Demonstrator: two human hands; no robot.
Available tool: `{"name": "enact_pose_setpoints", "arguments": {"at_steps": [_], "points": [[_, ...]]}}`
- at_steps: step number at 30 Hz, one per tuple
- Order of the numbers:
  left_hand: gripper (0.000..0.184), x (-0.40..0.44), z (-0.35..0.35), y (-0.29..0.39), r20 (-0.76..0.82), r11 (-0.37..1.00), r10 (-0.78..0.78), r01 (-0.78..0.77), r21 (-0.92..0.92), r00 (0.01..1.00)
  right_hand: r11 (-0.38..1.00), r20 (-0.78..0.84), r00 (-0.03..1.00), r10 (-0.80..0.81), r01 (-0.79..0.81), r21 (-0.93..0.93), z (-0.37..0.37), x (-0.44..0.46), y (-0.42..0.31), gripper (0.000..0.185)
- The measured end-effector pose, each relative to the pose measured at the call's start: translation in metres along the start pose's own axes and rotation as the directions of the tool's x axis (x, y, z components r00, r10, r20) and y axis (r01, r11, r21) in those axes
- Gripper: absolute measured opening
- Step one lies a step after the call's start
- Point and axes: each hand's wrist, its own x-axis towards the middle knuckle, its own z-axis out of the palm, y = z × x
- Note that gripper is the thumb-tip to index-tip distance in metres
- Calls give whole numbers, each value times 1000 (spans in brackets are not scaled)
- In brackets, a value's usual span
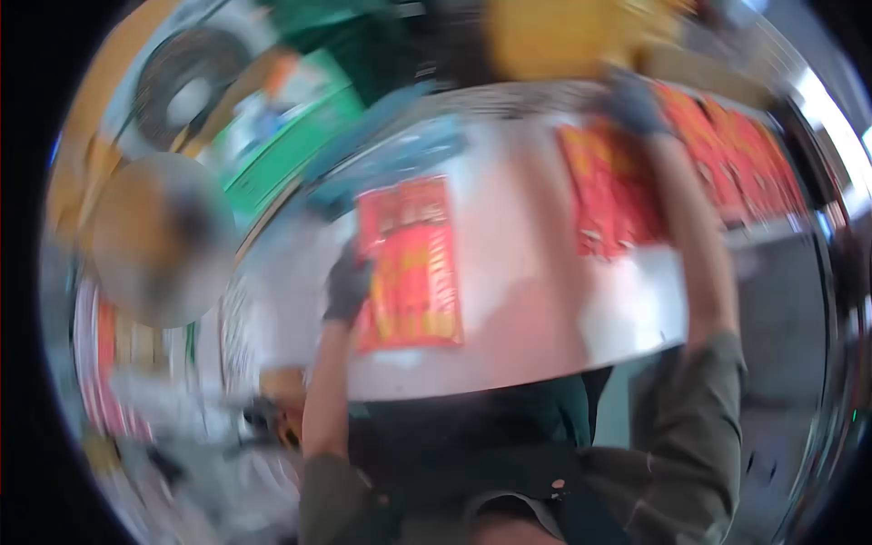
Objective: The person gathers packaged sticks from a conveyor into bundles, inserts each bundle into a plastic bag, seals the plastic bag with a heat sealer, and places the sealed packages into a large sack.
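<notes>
My left hand [349, 286], in a dark grey glove, grips the left edge of a flat red packet [413, 272] with yellow markings in a clear plastic sleeve. The packet is at the middle left of the white table [518, 318]. My right hand [631, 104], gloved too, reaches to the far right side, over a group of red and yellow packets [618, 200]. Motion smears its fingers, so I cannot tell whether it holds one.
More red packets [731, 154] lie in a row at the far right. Blue plastic film [400, 159] lies behind the left packet. A green crate [291, 150] with small items stands at the back left, near a round pale object [159, 241]. Something yellow [554, 36] is beyond the table.
</notes>
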Motion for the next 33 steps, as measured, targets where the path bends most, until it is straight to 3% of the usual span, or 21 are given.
{"name": "enact_pose_setpoints", "arguments": {"at_steps": [1,2,4,5,7,9,12,14,17,20,22,24,27,28,29,30,31,32,33], "points": [[48,3,2,-4,-129,925,255,-203,320,958,975,-188,982,-27,67,212,-21,-20,17,34],[54,-1,5,-4,-187,936,233,-167,310,954,893,-113,992,63,-5,450,-39,-47,27,32],[62,-7,-1,9,-212,860,320,-189,473,923,936,-144,989,34,19,353,-28,-80,73,34],[66,-19,-7,27,-256,876,102,35,481,961,954,-165,985,41,10,298,-21,-89,100,35],[70,-33,-51,40,-355,936,-78,190,295,932,977,-184,981,65,-25,211,-19,-95,121,36],[71,-48,-98,-17,-549,929,4,200,312,836,988,-198,976,92,-64,143,-25,-101,134,38],[66,-81,-203,-61,-797,933,-92,332,141,596,992,-242,963,122,-109,68,-33,-110,139,41],[67,-108,-273,-94,-889,874,-79,460,156,452,990,-280,950,136,-137,15,-41,-116,144,43],[68,-151,-360,-126,-943,758,-101,638,134,317,982,-341,929,143,-178,-71,-57,-127,139,46],[71,-184,-414,-172,-923,862,-305,481,-162,236,965,-394,908,141,-215,-150,-77,-132,130,49],[66,-199,-425,-145,-807,808,-559,343,-478,190,954,-415,900,132,-229,-195,-91,-131,122,51],[59,-200,-424,-178,-913,910,-333,335,-245,235,956,-425,894,140,-233,-177,-101,-127,114,53],[38,-182,-390,-143,-868,970,-46,231,80,494,982,-379,909,174,-189,-1,-110,-112,76,52],[33,-174,-364,-95,-786,984,5,139,115,618,983,-356,916,183,-182,37,-110,-103,69,53],[25,-159,-340,-82,-739,912,359,-46,408,571,981,-335,922,192,-177,74,-107,-95,66,53],[24,-164,-315,-23,-674,972,197,-54,227,711,986,-355,928,114,-63,152,-96,-84,67,53],[23,-166,-296,17,-574,978,208,-171,119,792,790,-589,718,-370,578,208,-66,-64,116,55],[21,-163,-273,36,-558,925,339,-377,51,757,938,-424,881,-210,305,168,-71,-63,109,59],[19,-167,-260,66,-515,813,524,-578,65,679,997,-266,964,9,11,75,-77,-63,75,62]]}}
